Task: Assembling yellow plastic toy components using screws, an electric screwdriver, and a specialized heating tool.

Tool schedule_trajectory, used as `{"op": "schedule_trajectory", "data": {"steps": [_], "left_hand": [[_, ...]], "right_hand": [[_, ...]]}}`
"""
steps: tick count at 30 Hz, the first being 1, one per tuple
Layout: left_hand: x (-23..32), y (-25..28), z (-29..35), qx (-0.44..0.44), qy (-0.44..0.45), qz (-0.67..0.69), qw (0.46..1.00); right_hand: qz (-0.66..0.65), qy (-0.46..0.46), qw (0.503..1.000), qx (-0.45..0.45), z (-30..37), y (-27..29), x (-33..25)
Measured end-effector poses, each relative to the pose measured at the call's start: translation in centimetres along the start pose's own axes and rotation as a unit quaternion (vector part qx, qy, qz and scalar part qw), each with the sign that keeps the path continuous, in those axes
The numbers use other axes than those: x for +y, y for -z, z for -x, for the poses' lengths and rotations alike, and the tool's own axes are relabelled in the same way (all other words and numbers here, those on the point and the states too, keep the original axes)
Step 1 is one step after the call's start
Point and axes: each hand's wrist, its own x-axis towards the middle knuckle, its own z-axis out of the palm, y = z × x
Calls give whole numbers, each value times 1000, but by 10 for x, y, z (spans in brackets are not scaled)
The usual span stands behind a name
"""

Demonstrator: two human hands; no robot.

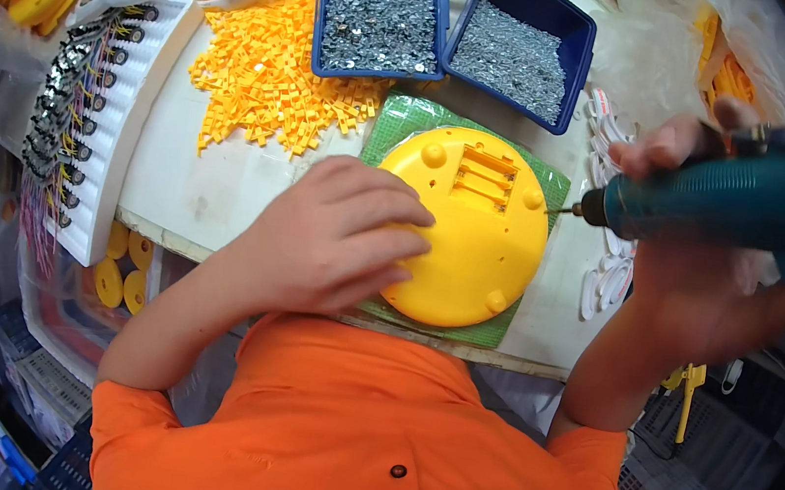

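A round yellow plastic housing [464, 274] lies flat on a green mat, with an uncovered battery compartment [483, 180] and small screw holes facing up. My left hand [341, 223] rests over its left edge, fingers stretched out and slightly apart on the surface; the thumb is hidden. In my right hand [688, 224] is a teal power screwdriver [716, 200], held level. Its thin bit [567, 209] points left, at the right rim of the housing near a round foot; whether it touches, I cannot tell. Motion blurs the right hand somewhat.
Beyond the green mat [407, 120] stand two blue bins [324, 13] of small metal parts and screws. Small yellow pieces [267, 70] are heaped to their left. A white foam tray [139, 103] with wired parts lies left; white plastic parts [609, 279] lie right.
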Motion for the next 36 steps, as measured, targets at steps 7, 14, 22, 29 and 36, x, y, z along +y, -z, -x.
{"op": "schedule_trajectory", "data": {"steps": [7, 14, 22, 29, 36], "left_hand": [[5, 1, 50, 88, 83, -69, 990], [38, -48, 68, 61, 159, -50, 984], [44, -60, 68, 76, 160, -82, 981], [45, -63, 66, 88, 140, -100, 981], [48, -64, 65, 107, 165, -102, 975]], "right_hand": [[-21, -19, 996, 89, 20, -33, 30], [-48, 12, 996, -70, 39, -55, 54], [-46, 30, 995, -79, 42, -48, 61], [-29, 12, 998, -53, 41, -48, 53], [-33, 15, 999, -13, 45, -60, 54]]}}
